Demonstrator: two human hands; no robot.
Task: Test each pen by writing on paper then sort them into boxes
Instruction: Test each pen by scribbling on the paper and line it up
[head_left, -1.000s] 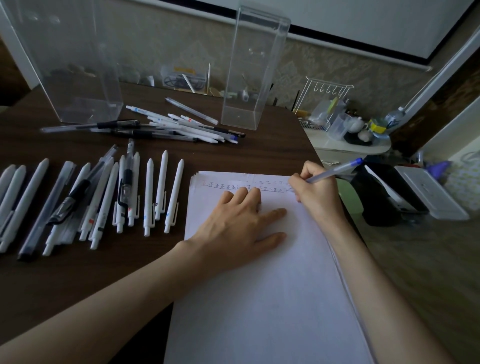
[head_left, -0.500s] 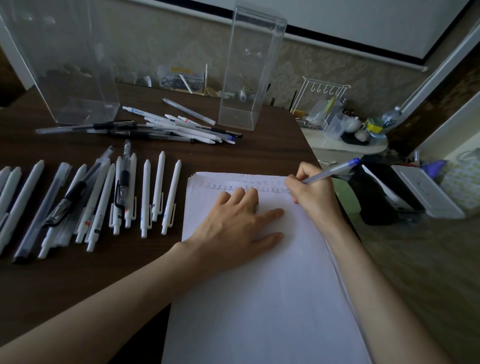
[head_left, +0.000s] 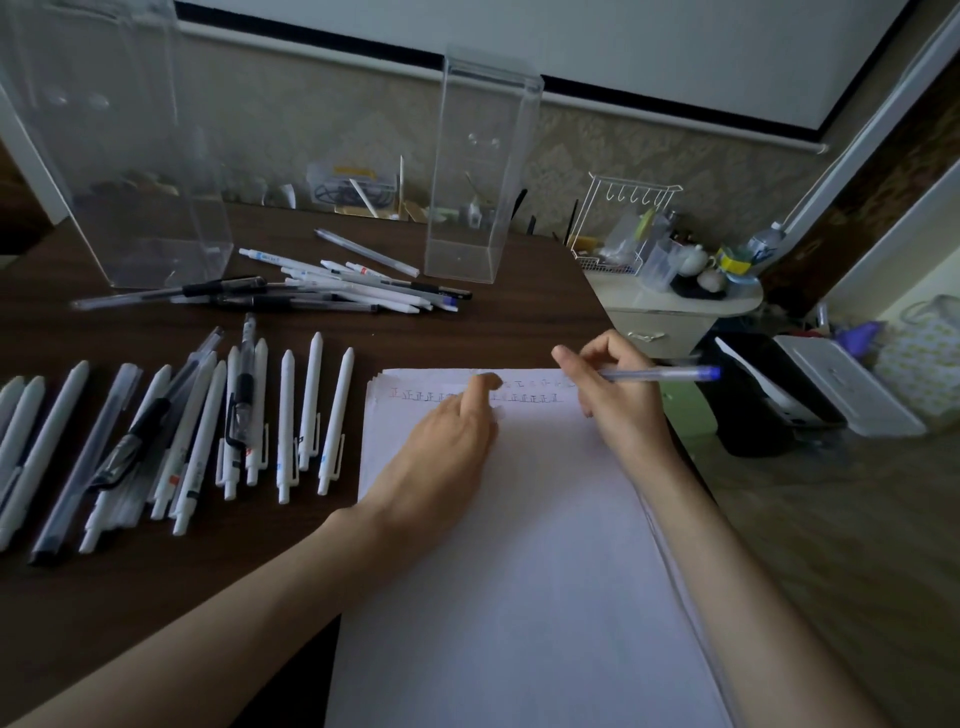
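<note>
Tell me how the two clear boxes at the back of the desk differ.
The left box is much wider than the narrow middle box. The left box's top runs out of the frame; the middle box shows whole. Both are clear, upright and look empty.

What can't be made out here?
Head view:
Tip of the blue-capped pen: hidden behind the right hand.
The written marks on the paper: too small, partly under the blurred left hand.
Top of the left clear box: cut off by frame edge.
The leftmost white pens: cut by left edge.
</note>
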